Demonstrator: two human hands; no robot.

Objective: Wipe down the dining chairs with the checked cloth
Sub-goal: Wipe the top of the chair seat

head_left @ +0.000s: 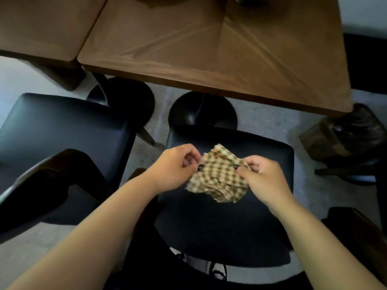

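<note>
— Well, where are the hands, and what have they got?
— Both are out in front, over the nearer chair. The left hand (pixel 178 164) has its fingers curled and pinches the left edge of the cloth (pixel 219 176) between thumb and fingertips. The right hand (pixel 261 176) does the same at the right edge, thumb on top. Both have dark-painted nails.

— And the cloth itself?
— Checked green and cream, bunched and rumpled, hanging between the two hands. It sits over the middle of the black chair seat (pixel 226 222). Whether its lower folds touch the seat, I cannot tell.

— What lies around that seat?
— A second black chair (pixel 62 132) stands just beside it to the left, with its dark backrest nearest the camera. Ahead of both chairs is a brown wooden bench (pixel 188 49), and a second bench top (pixel 41 24) butts up against it on the left. Two round black pedestal bases (pixel 129 97) show under the bench edges on the pale floor (pixel 272 122). On the right, a brown wooden chair (pixel 351 132) stands near the bench corner. A white shoe (pixel 217 271) shows below the seat's near edge.
</note>
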